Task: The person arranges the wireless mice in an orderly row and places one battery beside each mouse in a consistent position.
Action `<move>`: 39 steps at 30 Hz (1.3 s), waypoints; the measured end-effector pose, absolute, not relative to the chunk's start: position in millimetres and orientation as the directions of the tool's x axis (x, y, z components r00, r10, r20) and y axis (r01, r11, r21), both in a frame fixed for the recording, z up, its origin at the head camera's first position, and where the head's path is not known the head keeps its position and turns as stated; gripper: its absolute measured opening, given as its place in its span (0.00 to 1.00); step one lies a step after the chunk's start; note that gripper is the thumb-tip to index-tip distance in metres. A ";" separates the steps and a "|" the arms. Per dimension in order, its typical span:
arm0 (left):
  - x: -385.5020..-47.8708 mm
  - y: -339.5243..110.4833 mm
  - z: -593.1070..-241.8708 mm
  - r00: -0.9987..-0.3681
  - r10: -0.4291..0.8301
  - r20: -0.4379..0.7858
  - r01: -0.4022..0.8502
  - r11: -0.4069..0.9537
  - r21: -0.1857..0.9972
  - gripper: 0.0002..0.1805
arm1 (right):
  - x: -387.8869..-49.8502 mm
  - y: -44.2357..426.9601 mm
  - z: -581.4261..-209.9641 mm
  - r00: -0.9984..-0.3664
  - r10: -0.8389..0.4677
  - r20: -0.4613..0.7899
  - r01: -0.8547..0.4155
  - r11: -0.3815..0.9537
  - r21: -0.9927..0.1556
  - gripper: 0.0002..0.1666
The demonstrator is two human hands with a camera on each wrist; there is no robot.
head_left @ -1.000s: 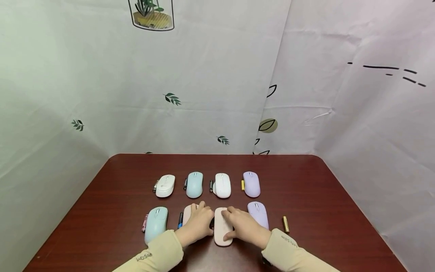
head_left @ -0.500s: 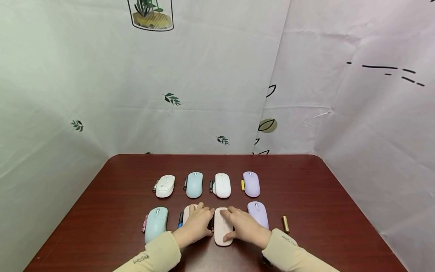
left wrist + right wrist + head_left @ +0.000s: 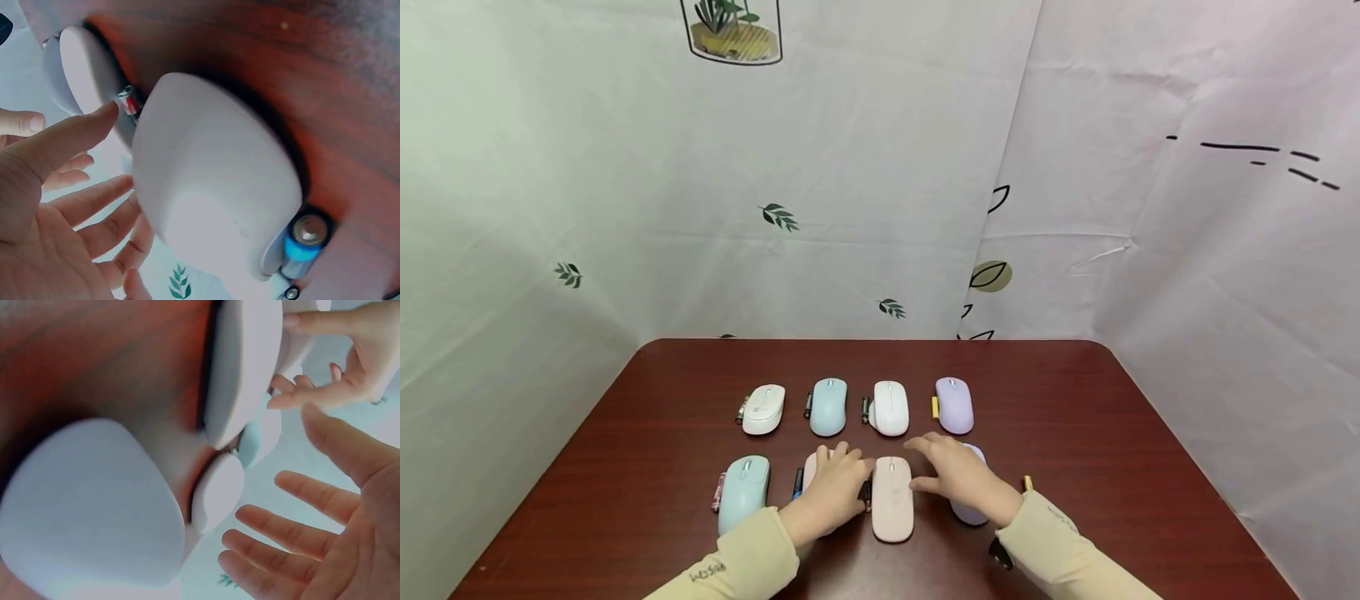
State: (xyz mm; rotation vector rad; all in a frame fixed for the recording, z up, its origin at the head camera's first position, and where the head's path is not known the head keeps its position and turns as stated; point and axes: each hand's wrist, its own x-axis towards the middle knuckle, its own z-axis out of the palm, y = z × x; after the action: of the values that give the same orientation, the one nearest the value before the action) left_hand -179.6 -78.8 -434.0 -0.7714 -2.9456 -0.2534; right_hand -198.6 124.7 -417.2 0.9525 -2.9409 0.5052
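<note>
A pale pink mouse (image 3: 892, 504) lies at the middle of the front row, fully showing between the two hands. My left hand (image 3: 833, 490) is above a second pink mouse (image 3: 809, 471) and hides most of it. In the left wrist view its thumb tip is close to a battery with a red band (image 3: 129, 100); contact is unclear. The other fingers are loosely spread. My right hand (image 3: 961, 477), fingers apart and holding nothing, hovers right of the middle pink mouse and partly covers a purple mouse (image 3: 972, 510).
A mint mouse (image 3: 746, 492) and a black-and-blue battery (image 3: 798, 483) lie to the left. Behind stand white (image 3: 891, 408), light blue (image 3: 829, 407) and purple (image 3: 955, 406) mice with batteries beside them. A gold battery (image 3: 1027, 482) and a dark object (image 3: 1000, 553) are near the right sleeve.
My right hand has let go of the middle pink mouse and moved right and slightly forward, over the purple mouse. The left hand has stayed almost still.
</note>
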 end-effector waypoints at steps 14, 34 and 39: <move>-183.5 -55.5 -425.9 -0.794 0.531 0.297 0.589 0.792 0.158 0.19 | -214.6 159.3 -402.5 -0.897 -0.425 0.118 -0.432 0.791 -0.433 0.25; -182.4 27.1 -423.4 -0.542 0.725 0.426 0.768 0.633 -0.101 0.08 | -252.8 237.1 -420.1 -0.931 -0.275 0.241 -0.360 0.808 -0.467 0.15; -174.9 50.6 -429.6 -0.425 0.750 0.507 0.833 0.543 -0.104 0.04 | -263.3 259.0 -415.4 -0.858 -0.484 0.170 -0.509 0.757 -0.409 0.20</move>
State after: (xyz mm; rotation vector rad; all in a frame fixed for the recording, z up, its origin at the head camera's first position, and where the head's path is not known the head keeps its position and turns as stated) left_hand -174.9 50.6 -429.6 -1.2787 -2.2804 -0.2222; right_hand -263.3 259.0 -415.4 0.8185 -2.8945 0.6980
